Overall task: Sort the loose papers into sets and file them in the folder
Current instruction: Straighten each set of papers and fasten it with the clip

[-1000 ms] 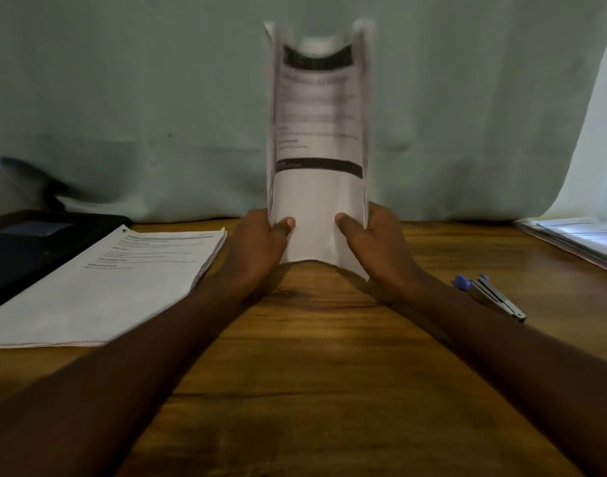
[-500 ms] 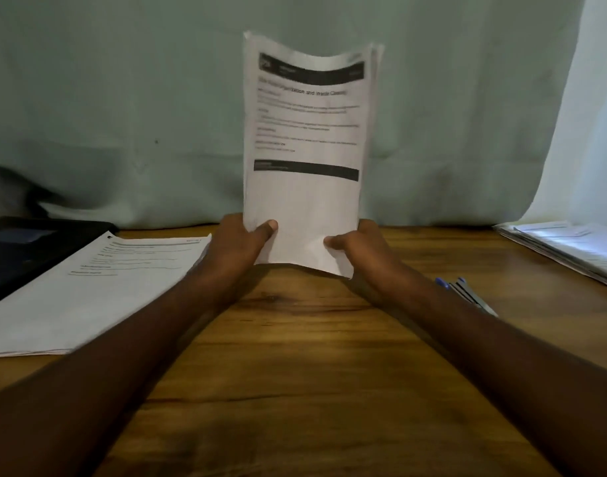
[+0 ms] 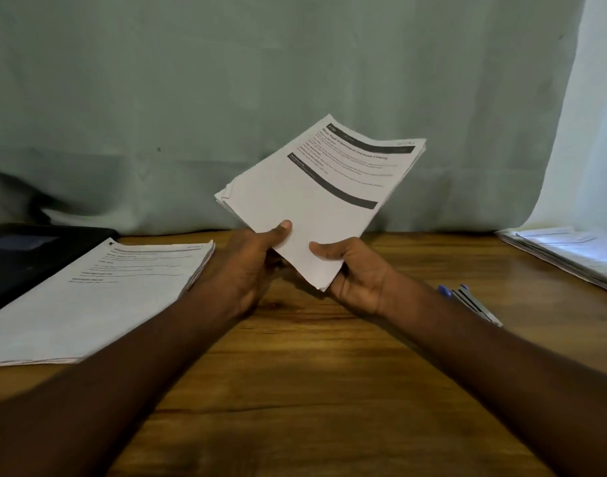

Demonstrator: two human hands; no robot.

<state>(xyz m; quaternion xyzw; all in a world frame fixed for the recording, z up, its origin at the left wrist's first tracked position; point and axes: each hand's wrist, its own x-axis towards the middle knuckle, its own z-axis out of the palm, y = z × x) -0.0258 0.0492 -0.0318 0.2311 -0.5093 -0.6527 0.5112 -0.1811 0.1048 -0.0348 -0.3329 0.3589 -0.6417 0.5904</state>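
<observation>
Two bare forearms, no sleeves, watch or rings showing; left hand [image 3: 250, 266] and right hand [image 3: 359, 273] ungloved.

You're at a desk setup, home or small office: wooden worktop [image 3: 312, 390], printed paper stacks [image 3: 99, 297] left and right [image 3: 570, 253], pens [image 3: 467, 301], a black folder [image 3: 26, 256], pale green curtain [image 3: 226, 98] hung behind.

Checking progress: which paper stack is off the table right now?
The stack gripped by the left hand and right hand; the other two stacks lie flat.
</observation>
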